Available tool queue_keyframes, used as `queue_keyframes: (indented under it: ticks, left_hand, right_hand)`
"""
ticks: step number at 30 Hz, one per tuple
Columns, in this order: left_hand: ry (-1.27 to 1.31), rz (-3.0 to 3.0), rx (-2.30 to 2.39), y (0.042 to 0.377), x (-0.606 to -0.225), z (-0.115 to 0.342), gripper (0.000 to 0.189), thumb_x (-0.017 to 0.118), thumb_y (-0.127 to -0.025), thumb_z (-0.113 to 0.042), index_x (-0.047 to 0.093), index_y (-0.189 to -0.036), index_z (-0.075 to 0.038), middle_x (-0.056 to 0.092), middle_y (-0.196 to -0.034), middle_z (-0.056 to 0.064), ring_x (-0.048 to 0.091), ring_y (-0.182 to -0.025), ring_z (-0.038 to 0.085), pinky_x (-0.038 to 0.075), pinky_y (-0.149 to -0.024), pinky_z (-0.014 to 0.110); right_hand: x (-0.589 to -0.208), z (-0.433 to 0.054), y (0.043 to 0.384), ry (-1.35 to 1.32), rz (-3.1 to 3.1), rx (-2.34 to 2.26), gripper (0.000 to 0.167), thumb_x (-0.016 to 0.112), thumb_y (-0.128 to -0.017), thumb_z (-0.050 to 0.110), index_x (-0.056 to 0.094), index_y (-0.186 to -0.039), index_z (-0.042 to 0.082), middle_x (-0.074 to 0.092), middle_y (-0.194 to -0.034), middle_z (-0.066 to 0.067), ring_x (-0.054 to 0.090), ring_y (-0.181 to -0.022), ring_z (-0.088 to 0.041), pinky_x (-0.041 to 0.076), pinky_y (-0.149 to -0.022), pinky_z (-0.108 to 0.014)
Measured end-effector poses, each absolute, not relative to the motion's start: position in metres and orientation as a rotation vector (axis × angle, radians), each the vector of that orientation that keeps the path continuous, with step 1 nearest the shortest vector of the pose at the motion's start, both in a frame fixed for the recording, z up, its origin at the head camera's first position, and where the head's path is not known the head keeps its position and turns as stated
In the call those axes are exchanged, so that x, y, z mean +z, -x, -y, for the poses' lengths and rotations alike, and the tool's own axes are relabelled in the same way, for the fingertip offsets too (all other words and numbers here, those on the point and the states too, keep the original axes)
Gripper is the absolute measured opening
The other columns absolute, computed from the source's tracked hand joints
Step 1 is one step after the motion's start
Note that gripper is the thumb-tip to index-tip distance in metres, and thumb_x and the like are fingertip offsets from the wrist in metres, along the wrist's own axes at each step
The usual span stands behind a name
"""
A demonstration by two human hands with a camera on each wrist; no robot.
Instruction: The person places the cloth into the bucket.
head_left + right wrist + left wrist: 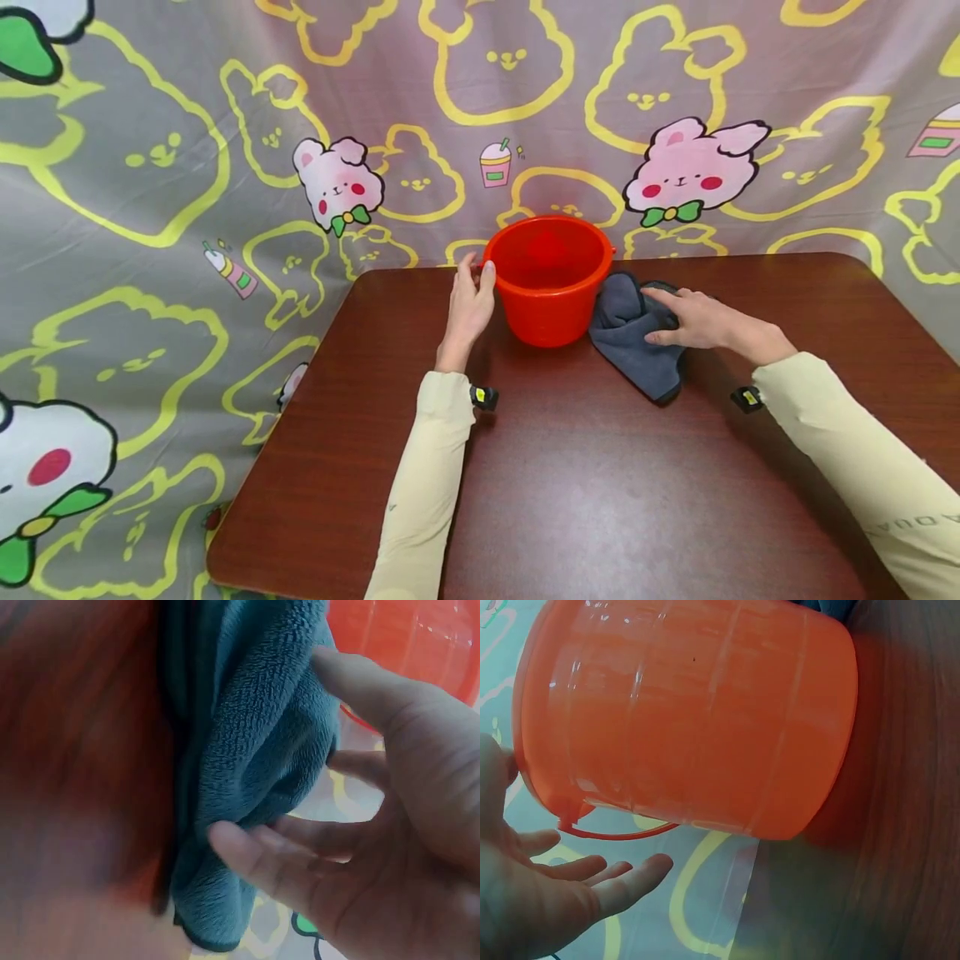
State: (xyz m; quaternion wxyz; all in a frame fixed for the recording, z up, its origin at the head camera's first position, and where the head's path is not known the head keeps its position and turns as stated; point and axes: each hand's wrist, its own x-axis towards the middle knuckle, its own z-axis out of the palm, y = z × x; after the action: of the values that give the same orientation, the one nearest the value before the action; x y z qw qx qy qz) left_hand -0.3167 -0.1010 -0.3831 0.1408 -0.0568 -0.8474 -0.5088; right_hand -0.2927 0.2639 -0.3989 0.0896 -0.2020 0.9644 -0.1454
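Bucket (549, 317) mouth up, axis approx. vert.

Dark red-brown wood-grain table (585, 475), rounded corners. Red bucket (551, 317) upright near middle of far edge; crumpled gray cloth (628, 348) just beside, toward right edge.

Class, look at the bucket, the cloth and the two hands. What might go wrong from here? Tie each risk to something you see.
The left hand has its fingers spread beside the rim, not wrapped round it, so the red bucket might slip if lifted. The grey cloth lies right beside the bucket, so if the right hand drags it, the bucket could get nudged.
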Motion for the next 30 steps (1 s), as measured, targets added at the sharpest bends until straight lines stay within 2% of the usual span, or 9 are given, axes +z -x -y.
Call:
queue_keyframes:
  ticks: [3, 6, 9, 13, 17, 21, 24, 30]
  left_hand:
    - [0.170, 2.426, -1.527, 0.318, -0.385, 0.100, 0.054, 0.045, -0.102, -0.042, 0.036, -0.148, -0.015, 0.048, -0.141, 0.013, 0.054, -0.128, 0.028, 0.041, -0.112, 0.038]
    - [0.175, 2.422, -1.549, 0.318, -0.386, 0.100, 0.054, 0.045, -0.103, -0.042, 0.037, -0.148, -0.014, 0.047, -0.145, 0.010, 0.054, -0.130, 0.029, 0.041, -0.113, 0.039]
    - [0.166, 2.409, -1.620, 0.319, -0.388, 0.100, 0.054, 0.045, -0.102, -0.042, 0.037, -0.149, -0.016, 0.045, -0.147, 0.008, 0.058, -0.124, 0.032, 0.051, -0.101, 0.043]
    - [0.160, 2.368, -1.722, 0.320, -0.390, 0.099, 0.053, 0.047, -0.102, -0.042, 0.037, -0.149, -0.018, 0.048, -0.143, 0.007, 0.065, -0.111, 0.030, 0.061, -0.077, 0.038]
    - [0.156, 2.349, -1.742, 0.321, -0.390, 0.097, 0.050, 0.048, -0.102, -0.040, 0.039, -0.147, -0.020, 0.051, -0.137, 0.007, 0.067, -0.105, 0.026, 0.061, -0.070, 0.032]
    - [0.152, 2.343, -1.760, 0.320, -0.389, 0.096, 0.049, 0.048, -0.102, -0.039, 0.040, -0.147, -0.021, 0.051, -0.136, 0.006, 0.067, -0.105, 0.026, 0.061, -0.070, 0.033]
    - [0.146, 2.346, -1.768, 0.319, -0.389, 0.097, 0.049, 0.048, -0.102, -0.040, 0.040, -0.147, -0.022, 0.052, -0.137, 0.006, 0.067, -0.105, 0.026, 0.061, -0.070, 0.033]
    - [0.157, 2.353, -1.769, 0.318, -0.389, 0.097, 0.050, 0.048, -0.102, -0.040, 0.039, -0.147, -0.022, 0.051, -0.137, 0.006, 0.066, -0.104, 0.025, 0.061, -0.071, 0.033]
  right_hand:
    - [-0.404, -0.260, 0.292, 0.602, -2.855, -0.369, 0.085, 0.072, -0.086, 0.045, 0.031, -0.151, 0.008, 0.047, -0.134, -0.035, 0.050, -0.116, -0.050, 0.044, -0.095, -0.068]
    - [-0.408, -0.257, 0.292, 0.629, -2.868, -0.308, 0.075, 0.074, -0.086, 0.038, 0.042, -0.146, 0.006, 0.052, -0.130, -0.033, 0.053, -0.113, -0.047, 0.046, -0.094, -0.065]
    - [-0.411, -0.254, 0.291, 0.688, -2.892, -0.266, 0.059, 0.076, -0.085, 0.028, 0.055, -0.135, 0.003, 0.057, -0.118, -0.028, 0.057, -0.105, -0.041, 0.050, -0.088, -0.060]
    - [-0.412, -0.254, 0.291, 0.776, -2.905, -0.291, 0.043, 0.074, -0.084, 0.013, 0.063, -0.123, -0.001, 0.062, -0.107, -0.023, 0.059, -0.096, -0.035, 0.052, -0.083, -0.056]
    - [-0.413, -0.257, 0.291, 0.828, -2.896, -0.360, 0.038, 0.071, -0.082, 0.002, 0.064, -0.119, -0.004, 0.066, -0.103, -0.020, 0.060, -0.087, -0.029, 0.054, -0.081, -0.050]
    - [-0.412, -0.262, 0.290, 0.752, -2.858, -0.498, 0.040, 0.066, -0.086, 0.001, 0.060, -0.125, -0.006, 0.063, -0.113, -0.026, 0.063, -0.064, -0.018, 0.056, -0.064, -0.036]
    - [-0.409, -0.268, 0.288, 0.656, -2.832, -0.623, 0.042, 0.063, -0.089, 0.002, 0.056, -0.129, -0.006, 0.058, -0.122, -0.032, 0.061, -0.050, -0.013, 0.053, -0.055, -0.027]
    - [-0.399, -0.279, 0.285, 0.557, -2.864, -0.766, 0.040, 0.062, -0.092, 0.006, 0.053, -0.130, -0.004, 0.057, -0.121, -0.033, 0.066, -0.059, -0.015, 0.053, -0.058, -0.028]
